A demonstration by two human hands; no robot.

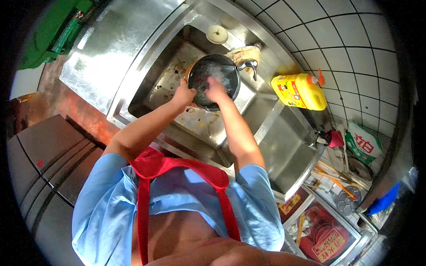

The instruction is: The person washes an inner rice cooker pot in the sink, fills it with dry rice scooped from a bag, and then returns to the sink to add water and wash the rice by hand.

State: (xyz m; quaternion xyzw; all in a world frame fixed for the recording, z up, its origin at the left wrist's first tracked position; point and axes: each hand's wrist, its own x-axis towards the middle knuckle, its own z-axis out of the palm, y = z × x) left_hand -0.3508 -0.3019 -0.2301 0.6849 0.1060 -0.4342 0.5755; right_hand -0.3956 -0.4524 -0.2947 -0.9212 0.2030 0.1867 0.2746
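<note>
A round, dark pot [202,70] with a brownish outer side is held tilted over the left sink basin, its opening toward me. My left hand [184,94] grips its rim at the near left, thumb at the edge. My right hand [215,88] reaches inside the pot, against or close to the inner wall. Its fingers are smeared by motion and spray, so I cannot make out whether they hold anything. The metal faucet [247,66] points over the pot's right edge, and water splashes inside.
Food scraps dot the steel sink basin [162,88]. A pale lid-like disc [217,34] and a beige cloth [244,54] lie on the back ledge. A yellow detergent jug [299,91] stands by the tiled wall. To the right is a second basin [284,146].
</note>
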